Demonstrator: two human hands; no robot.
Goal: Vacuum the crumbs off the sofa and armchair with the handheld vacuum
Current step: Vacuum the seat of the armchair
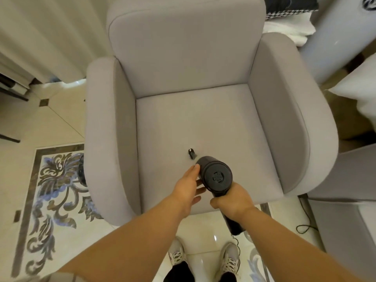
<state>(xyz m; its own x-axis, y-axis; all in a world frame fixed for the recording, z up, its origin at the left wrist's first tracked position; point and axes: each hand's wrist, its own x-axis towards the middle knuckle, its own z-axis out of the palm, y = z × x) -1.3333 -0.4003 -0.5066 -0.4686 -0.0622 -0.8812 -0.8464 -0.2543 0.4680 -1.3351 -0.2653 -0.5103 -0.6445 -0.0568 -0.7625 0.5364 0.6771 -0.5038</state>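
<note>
A light grey armchair (203, 119) fills the middle of the view, its seat cushion facing me. Over the front of the seat I hold a black handheld vacuum (215, 176), its round rear end turned toward the camera. My right hand (234, 200) grips its handle from below. My left hand (189, 186) rests with straight fingers against the left side of the vacuum's barrel. A small black part (191, 154) shows just beyond the barrel, close to the cushion; whether it belongs to the vacuum I cannot tell. No crumbs are visible on the seat.
Patterned tiled floor (50, 180) lies to the left, with pale curtains (40, 37) behind. A second grey seat (345, 200) stands at the right with a white pillow (358, 88). A black cable (305, 226) runs over the floor. My shoes (203, 259) stand before the armchair.
</note>
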